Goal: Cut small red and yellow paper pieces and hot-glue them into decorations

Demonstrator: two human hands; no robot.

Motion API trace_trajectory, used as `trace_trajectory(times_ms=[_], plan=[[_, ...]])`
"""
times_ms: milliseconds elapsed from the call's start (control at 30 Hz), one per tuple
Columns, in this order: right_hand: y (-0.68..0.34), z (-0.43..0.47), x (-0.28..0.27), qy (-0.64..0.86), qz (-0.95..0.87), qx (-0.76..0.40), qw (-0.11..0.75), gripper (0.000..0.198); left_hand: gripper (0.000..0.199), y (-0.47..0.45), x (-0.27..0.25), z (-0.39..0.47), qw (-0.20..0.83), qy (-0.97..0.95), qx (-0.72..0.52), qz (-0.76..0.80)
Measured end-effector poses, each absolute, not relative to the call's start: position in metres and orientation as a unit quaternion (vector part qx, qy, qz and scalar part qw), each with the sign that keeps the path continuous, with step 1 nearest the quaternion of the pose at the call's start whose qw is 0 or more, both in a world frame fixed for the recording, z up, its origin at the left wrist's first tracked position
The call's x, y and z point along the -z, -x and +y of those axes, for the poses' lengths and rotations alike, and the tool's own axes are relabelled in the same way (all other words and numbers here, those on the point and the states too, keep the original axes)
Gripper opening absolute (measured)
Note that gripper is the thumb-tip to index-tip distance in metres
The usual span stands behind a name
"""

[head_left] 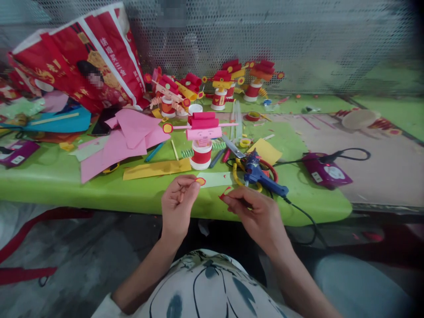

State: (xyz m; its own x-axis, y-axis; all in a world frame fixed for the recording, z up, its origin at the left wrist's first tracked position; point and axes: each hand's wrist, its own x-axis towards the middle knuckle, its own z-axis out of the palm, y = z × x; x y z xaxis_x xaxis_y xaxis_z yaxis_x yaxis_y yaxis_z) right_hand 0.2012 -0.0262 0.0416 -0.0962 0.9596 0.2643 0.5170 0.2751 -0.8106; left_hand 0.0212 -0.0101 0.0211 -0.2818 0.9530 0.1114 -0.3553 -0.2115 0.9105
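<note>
Between thumb and forefinger, my left hand (180, 201) pinches a small yellow paper disc (200, 181) with a red rim. My right hand (255, 212) grips a small red paper scrap (225, 194) at its fingertips. Just beyond both hands stands a paper figure (201, 152) with a white and red cup body, a pink face roll, red rolls on top and green coiled arms. One yellow-and-red disc is on the left end of its pink bar; the right end shows none. A pale green paper strip (215, 179) lies before the figure.
A blue glue gun (265, 176) lies over scissors (234, 148) right of the figure, its cord hanging off the table edge. Pink sheets (132, 137) and a yellow strip (157, 169) lie left. Several similar figures (218, 90) and a red bag (82, 57) stand behind; a purple box (326, 170) sits right.
</note>
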Motion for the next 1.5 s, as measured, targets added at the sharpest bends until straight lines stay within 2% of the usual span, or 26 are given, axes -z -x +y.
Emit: trace_trajectory(times_ms=[167, 367, 500, 733, 967, 1100, 1300, 1500], plan=[[-0.203, -0.020, -0.045, 0.500, -0.552, -0.431, 0.510, 0.014, 0.014, -0.028, -0.023, -0.014, 0.573, -0.345, -0.643, 0.373], [-0.199, -0.011, -0.041, 0.446, -0.425, -0.550, 0.563, 0.025, 0.012, -0.034, -0.021, -0.015, 0.597, -0.358, -0.624, 0.356], [-0.197, -0.011, -0.046, 0.422, -0.402, -0.570, 0.579, 0.019, 0.012, -0.037, -0.022, -0.015, 0.597, -0.345, -0.629, 0.359], [-0.195, -0.024, -0.047, 0.375, -0.351, -0.634, 0.578, 0.021, 0.014, -0.041, -0.022, -0.016, 0.586, -0.331, -0.636, 0.378], [-0.199, -0.044, -0.037, 0.363, -0.305, -0.678, 0.562, 0.040, 0.014, -0.044, -0.012, -0.013, 0.561, -0.305, -0.671, 0.376], [-0.205, -0.046, -0.032, 0.372, -0.265, -0.652, 0.605, 0.049, 0.018, -0.053, -0.011, -0.007, 0.555, -0.286, -0.689, 0.368], [-0.209, -0.050, -0.028, 0.321, -0.270, -0.667, 0.616, 0.022, 0.020, -0.066, -0.009, -0.014, 0.567, -0.269, -0.681, 0.376], [-0.204, -0.056, -0.017, 0.271, -0.283, -0.673, 0.628, 0.011, 0.026, -0.064, 0.011, -0.023, 0.588, -0.256, -0.666, 0.381]])
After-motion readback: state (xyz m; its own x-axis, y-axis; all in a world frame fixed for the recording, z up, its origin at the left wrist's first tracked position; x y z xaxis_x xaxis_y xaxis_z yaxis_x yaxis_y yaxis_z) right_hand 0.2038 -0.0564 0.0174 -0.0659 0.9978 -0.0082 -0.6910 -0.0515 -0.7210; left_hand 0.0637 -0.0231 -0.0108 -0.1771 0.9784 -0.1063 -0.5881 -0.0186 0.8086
